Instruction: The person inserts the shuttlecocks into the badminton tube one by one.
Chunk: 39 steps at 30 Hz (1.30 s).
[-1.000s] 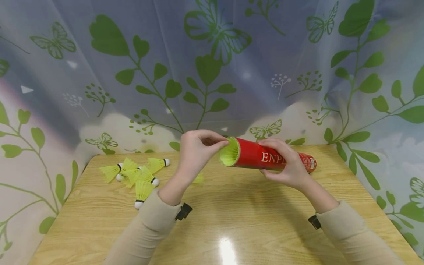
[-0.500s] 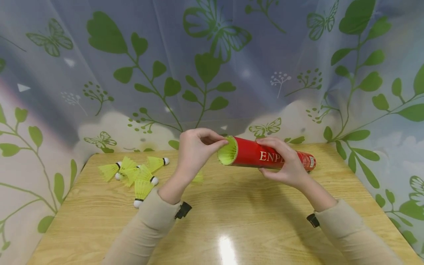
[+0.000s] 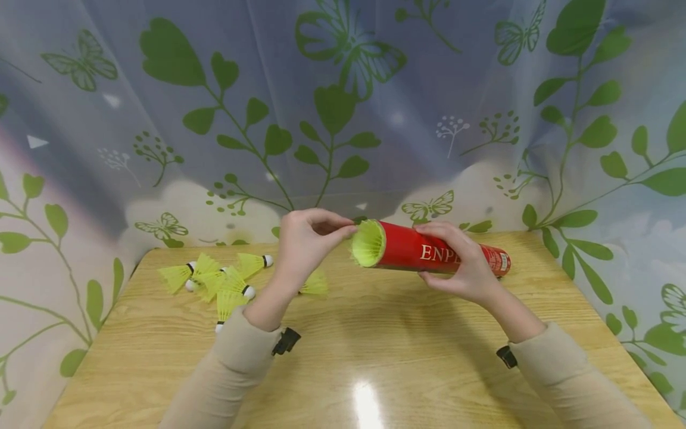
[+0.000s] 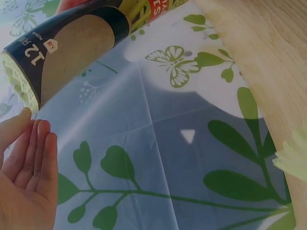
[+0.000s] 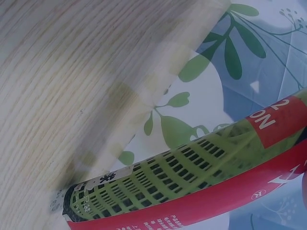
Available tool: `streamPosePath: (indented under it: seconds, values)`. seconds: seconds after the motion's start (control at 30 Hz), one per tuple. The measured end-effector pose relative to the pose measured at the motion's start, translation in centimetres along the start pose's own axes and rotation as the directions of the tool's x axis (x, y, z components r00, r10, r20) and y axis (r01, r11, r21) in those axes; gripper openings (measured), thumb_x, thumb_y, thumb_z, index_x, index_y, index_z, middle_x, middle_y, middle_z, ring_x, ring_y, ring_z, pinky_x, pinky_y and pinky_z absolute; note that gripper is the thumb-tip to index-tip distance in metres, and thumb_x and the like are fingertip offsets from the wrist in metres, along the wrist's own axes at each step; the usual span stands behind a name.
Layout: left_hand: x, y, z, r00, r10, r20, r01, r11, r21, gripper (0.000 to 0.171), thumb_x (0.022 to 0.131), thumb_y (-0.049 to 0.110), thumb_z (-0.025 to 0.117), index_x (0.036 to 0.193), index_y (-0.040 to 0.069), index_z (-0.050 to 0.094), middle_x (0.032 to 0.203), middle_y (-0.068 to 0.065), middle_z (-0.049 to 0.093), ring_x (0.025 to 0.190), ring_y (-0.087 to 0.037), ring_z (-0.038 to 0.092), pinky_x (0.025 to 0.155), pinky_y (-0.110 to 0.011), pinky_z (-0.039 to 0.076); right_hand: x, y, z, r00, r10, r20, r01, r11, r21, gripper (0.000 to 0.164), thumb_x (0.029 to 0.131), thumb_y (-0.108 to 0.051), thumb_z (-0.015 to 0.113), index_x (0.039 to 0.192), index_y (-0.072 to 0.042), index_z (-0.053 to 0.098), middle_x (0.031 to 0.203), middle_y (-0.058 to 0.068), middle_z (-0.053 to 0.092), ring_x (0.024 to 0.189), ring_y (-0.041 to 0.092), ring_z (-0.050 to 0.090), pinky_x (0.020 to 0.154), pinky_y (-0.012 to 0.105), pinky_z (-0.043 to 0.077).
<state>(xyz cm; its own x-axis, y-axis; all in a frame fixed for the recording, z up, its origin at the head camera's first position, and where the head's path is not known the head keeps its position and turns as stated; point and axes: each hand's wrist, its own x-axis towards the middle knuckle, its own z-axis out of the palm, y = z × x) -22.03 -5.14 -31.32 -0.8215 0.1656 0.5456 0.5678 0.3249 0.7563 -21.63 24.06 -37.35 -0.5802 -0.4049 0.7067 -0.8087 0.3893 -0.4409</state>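
Observation:
My right hand (image 3: pixel 462 262) grips a red shuttlecock tube (image 3: pixel 399 245) around its middle, holding it above the table with its mouth toward the left. The yellow skirt of a shuttlecock (image 3: pixel 367 244) shows in the mouth, its jagged edge sticking out slightly. My left hand (image 3: pixel 306 245) pinches that edge between thumb and fingertips. In the left wrist view, the left hand (image 4: pixel 29 167) meets the skirt at the rim of the tube (image 4: pixel 76 48). Through the clear side of the tube (image 5: pixel 177 167) in the right wrist view, nested yellow-green skirts show.
Several yellow shuttlecocks (image 3: pixel 230 283) with white heads lie in a loose pile on the left of the wooden table (image 3: pixel 407 357). Another shuttlecock (image 3: pixel 315 283) lies partly hidden behind my left forearm. A leaf-patterned curtain (image 3: pixel 343 149) hangs behind the table.
My left hand has moved slightly left, and the skirt edge now sticks out farther than half a second ago. The right hand and tube have stayed almost still.

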Motion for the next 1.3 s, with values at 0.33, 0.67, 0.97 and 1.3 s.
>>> streamPosePath:
  seconds: [0.33,0.67,0.97,1.3]
  values:
    - [-0.9,-1.7,-2.2,0.991,-0.129,0.045,0.129,0.992,-0.003,0.012,0.08,0.024,0.077,0.091,0.02,0.076,0.088,0.002,0.074,0.074,-0.008,0.068,0.068,-0.025,0.056,0.2,-0.7,-0.1,1.0,-0.006,-0.012,0.006,1.0,0.003,0.072,0.058,0.001,0.08,0.125,-0.001,0.055,0.128,0.015,0.056,0.124,0.021,0.047,0.105,0.022,0.037]
    - [-2.2,-4.6,-3.8,0.967,-0.215,0.137,0.2,0.973,0.112,0.016,0.081,0.024,0.076,0.096,0.019,0.074,0.093,0.001,0.073,0.077,-0.008,0.068,0.07,-0.024,0.056,1.0,-3.2,-0.5,1.0,-0.008,-0.02,0.008,1.0,0.008,0.068,0.058,0.009,0.078,0.121,0.005,0.055,0.124,0.02,0.056,0.122,0.017,0.048,0.102,0.018,0.038]
    - [-4.4,-7.3,-6.8,0.966,-0.239,0.097,0.218,0.957,0.193,0.017,0.083,0.022,0.074,0.098,0.017,0.074,0.096,0.0,0.073,0.078,-0.01,0.069,0.068,-0.022,0.056,1.1,-3.1,-0.5,1.0,-0.017,-0.024,0.017,1.0,0.002,0.068,0.057,0.009,0.078,0.121,0.006,0.055,0.124,0.02,0.056,0.122,0.02,0.048,0.102,0.018,0.038]
    - [-7.5,-10.4,-10.6,0.942,-0.335,-0.035,0.332,0.906,0.262,0.025,0.083,0.031,0.073,0.101,0.013,0.074,0.097,-0.004,0.073,0.075,0.002,0.065,0.065,-0.017,0.054,1.0,-3.2,-0.5,1.0,-0.008,-0.017,0.008,1.0,0.004,0.069,0.057,0.01,0.078,0.122,0.005,0.055,0.124,0.023,0.056,0.122,0.021,0.048,0.102,0.018,0.038]
